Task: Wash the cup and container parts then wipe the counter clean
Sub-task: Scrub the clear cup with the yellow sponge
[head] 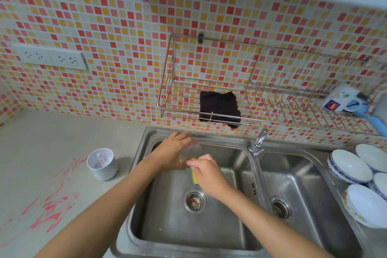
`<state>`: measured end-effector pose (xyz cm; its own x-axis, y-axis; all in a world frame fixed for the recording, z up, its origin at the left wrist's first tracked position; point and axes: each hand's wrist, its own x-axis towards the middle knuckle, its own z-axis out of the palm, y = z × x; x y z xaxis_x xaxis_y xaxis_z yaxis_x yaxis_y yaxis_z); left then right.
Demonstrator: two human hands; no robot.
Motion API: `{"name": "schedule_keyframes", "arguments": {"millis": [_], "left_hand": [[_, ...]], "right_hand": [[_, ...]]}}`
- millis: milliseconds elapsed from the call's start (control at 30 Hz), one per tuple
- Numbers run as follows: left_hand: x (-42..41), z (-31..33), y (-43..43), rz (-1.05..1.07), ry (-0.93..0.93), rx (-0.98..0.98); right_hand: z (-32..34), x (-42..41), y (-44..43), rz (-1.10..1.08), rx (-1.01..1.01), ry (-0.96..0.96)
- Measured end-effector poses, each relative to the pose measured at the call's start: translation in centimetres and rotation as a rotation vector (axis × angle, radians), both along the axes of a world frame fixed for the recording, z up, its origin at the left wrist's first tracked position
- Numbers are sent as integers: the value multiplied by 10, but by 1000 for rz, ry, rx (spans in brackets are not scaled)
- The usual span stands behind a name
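Observation:
Over the left basin of the steel sink (146, 211), my left hand (171, 153) grips a clear cup (193, 150) tilted on its side. My right hand (206, 170) holds a yellow sponge (194, 179) against the cup's mouth. A white round container (102, 166) stands upright on the grey counter (52, 142) left of the sink, with a small red-marked bit inside. Red smears (52, 209) streak the counter at the near left. A dark cloth (219, 109) lies in the wire rack (167, 94) on the wall.
The faucet (258, 142) sits between the two basins, and no water shows from it. Several white bowls (349, 166) with blue rims are stacked right of the sink. A mug (343, 98) rests on the dish rack at the right. Wall sockets (50, 57) sit at upper left.

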<state>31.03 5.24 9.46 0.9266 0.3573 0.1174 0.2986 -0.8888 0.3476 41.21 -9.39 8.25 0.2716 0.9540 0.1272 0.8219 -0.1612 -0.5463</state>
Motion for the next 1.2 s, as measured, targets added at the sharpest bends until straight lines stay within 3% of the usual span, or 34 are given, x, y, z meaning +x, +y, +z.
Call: {"name": "schedule_keyframes", "arguments": {"millis": [100,200,267,333,467,533,600,667,733,1033,1200], "left_hand": [[-6,-7,2,27,12,-27],[-5,-2,1,49,0,-62],[-2,1,1,48,-17,-83],[0,2,3,36,-9,-110],[-2,1,6,13,11,-111],[-3,0,6,21,3,-117],[-3,0,4,23,22,-124],[0,1,1,21,45,-138],[2,4,-2,28,42,-168],[3,1,-5,106,-58,-422],[4,-5,-15,160,-227,-306]], "right_hand": [[2,14,-4,58,1,-15],[1,35,-9,102,91,-345],[-1,38,-11,99,155,-420],[-5,32,-10,84,225,-380],[-13,13,-17,57,173,9],[-12,13,-21,56,161,42],[-11,21,-23,115,182,-49],[-9,34,-21,162,216,-345],[-8,47,-18,156,235,-504],[-9,51,-13,99,330,-490],[0,42,-8,131,383,-441]]}}
